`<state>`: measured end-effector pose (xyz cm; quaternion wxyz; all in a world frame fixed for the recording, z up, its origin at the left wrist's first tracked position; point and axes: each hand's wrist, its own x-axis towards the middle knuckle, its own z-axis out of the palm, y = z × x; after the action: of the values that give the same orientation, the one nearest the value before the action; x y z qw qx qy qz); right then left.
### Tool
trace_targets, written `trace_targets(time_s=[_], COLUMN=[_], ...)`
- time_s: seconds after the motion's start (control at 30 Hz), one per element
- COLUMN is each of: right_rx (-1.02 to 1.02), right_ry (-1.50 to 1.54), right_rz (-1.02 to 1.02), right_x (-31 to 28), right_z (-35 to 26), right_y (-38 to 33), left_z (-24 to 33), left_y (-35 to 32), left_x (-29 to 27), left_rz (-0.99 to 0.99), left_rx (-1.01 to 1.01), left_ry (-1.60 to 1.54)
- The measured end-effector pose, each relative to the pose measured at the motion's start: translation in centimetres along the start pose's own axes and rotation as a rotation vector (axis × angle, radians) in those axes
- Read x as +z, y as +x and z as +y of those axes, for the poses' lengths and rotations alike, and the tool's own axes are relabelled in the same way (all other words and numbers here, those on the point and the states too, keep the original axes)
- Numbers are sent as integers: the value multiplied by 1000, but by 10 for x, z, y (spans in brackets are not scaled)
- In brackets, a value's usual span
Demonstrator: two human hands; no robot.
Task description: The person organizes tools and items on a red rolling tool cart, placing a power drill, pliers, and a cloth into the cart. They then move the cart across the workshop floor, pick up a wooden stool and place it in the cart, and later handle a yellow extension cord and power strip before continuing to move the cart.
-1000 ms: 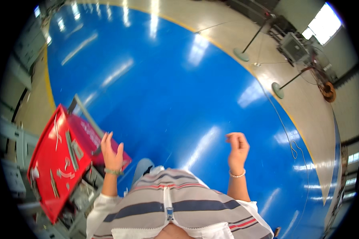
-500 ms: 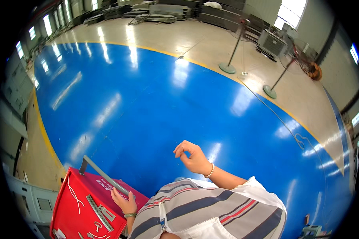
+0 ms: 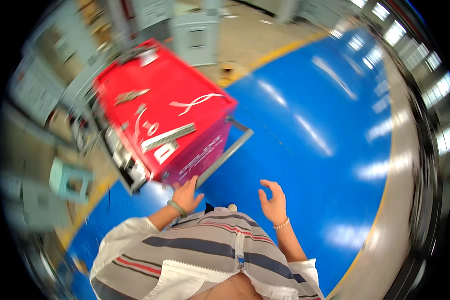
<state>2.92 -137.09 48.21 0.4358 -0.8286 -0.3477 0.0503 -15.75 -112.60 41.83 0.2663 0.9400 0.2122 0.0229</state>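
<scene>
A red tool cart (image 3: 185, 100) stands on the blue floor (image 3: 315, 125) in front of me, slightly left. Flat metal strips (image 3: 167, 136), a white curved strip (image 3: 195, 102) and small metal parts lie on its top. A grey bar handle (image 3: 232, 147) runs along its near right side. My left hand (image 3: 187, 196), with a green wristband, reaches the cart's lower corner beside that handle, fingers laid against it and thumb apart. My right hand (image 3: 274, 201), wearing a bead bracelet, hangs in the air over the floor with loosely curled fingers, holding nothing.
Open drawers (image 3: 120, 152) show on the cart's left side. A pale green stool (image 3: 70, 181) stands to the left on the beige floor. Grey cabinets (image 3: 200, 30) line the back. A yellow line (image 3: 280, 50) edges the blue floor.
The view has swung left, bringing the red cart from the lower left edge to the upper middle. My left hand stays at the cart's corner; my right hand has moved nearer my body.
</scene>
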Motion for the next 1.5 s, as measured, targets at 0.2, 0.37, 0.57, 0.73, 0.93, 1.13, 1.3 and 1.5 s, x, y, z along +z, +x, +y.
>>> trace_targets(time_s=[0.2,0.37,0.57,0.73,0.93,1.13,1.3,1.5], right_rx=[-733,-746,-760,-751,-845,-855,-892,-917], right_ry=[-437,-655,-623,-510,-401,-425,-403,-484], right_rz=[-284,-502,-483,-462,-333,-353,-323,-312], right_x=[21,71,82,61,48,64,98,117], right_z=[22,41,45,36,27,39,56,68], right_y=[130,179,188,178,169,194,221,257], left_z=[49,58,73,109,120,114,87,13], left_y=[5,14,17,5,-13,-11,-6,-36], left_x=[17,29,20,-11,-14,-11,-12,-69], left_rz=[341,356,285,209,289,381,413,1041], left_rx=[-426,-584,-767,-847,-759,-597,-443,-504], left_ry=[178,239,232,261,262,154,-111,-465])
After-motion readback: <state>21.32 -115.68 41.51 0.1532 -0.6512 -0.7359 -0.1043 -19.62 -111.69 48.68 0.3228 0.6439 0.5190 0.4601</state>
